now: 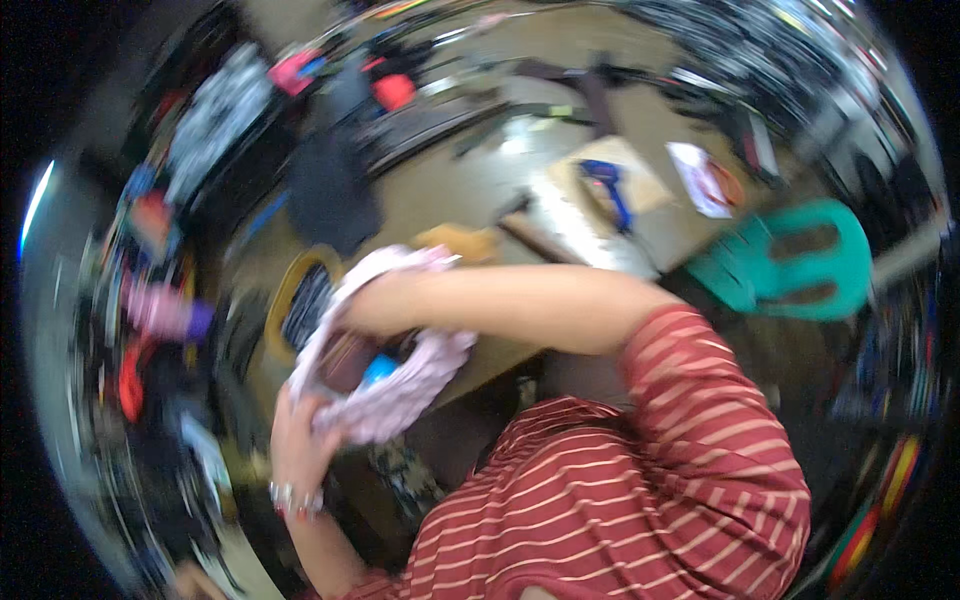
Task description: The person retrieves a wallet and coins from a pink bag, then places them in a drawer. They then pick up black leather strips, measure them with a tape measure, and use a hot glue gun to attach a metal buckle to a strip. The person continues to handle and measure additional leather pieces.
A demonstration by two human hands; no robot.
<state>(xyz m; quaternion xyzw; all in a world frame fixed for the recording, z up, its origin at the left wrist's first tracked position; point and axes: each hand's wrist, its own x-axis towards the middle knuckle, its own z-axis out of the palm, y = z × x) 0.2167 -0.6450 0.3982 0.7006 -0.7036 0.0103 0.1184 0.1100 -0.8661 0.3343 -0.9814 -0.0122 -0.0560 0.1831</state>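
A pale pink, knobbly-textured open basket or bag is tilted in front of me, its opening facing up. My left hand, with a bracelet at the wrist, grips its near left rim, fingers wrapped over the edge. My right arm crosses from the right, and my right hand reaches down into the opening. Its fingers are hidden inside, so what they hold cannot be seen. Within the basket I see a small bright blue thing and a brown surface, both blurred.
Beyond stands a table bearing a dark cloth, a yellow-rimmed container and an ochre item. A blue tool lies on a pale board, near a white sheet. A green plastic stool is at right.
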